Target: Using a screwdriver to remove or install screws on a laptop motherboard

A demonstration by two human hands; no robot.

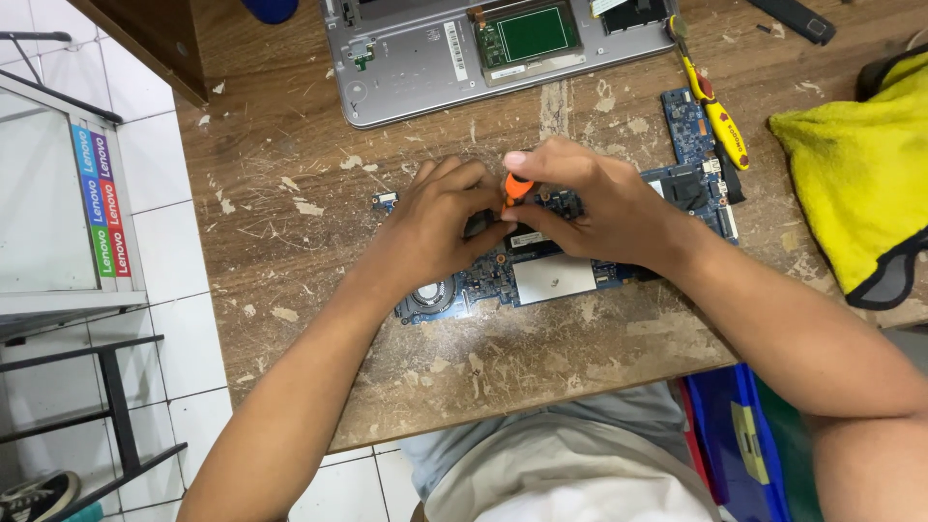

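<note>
Head view: the right hand (604, 208) has its fingers closed round a small orange-handled screwdriver (516, 187), held upright over a blue laptop circuit board (541, 275) lying flat on the scarred wooden bench (290, 251). The left hand (435, 227) rests curled on the board beside the tool, holding nothing I can make out. The board looks thin, stiff and fragile, best gripped by its edges
</note>
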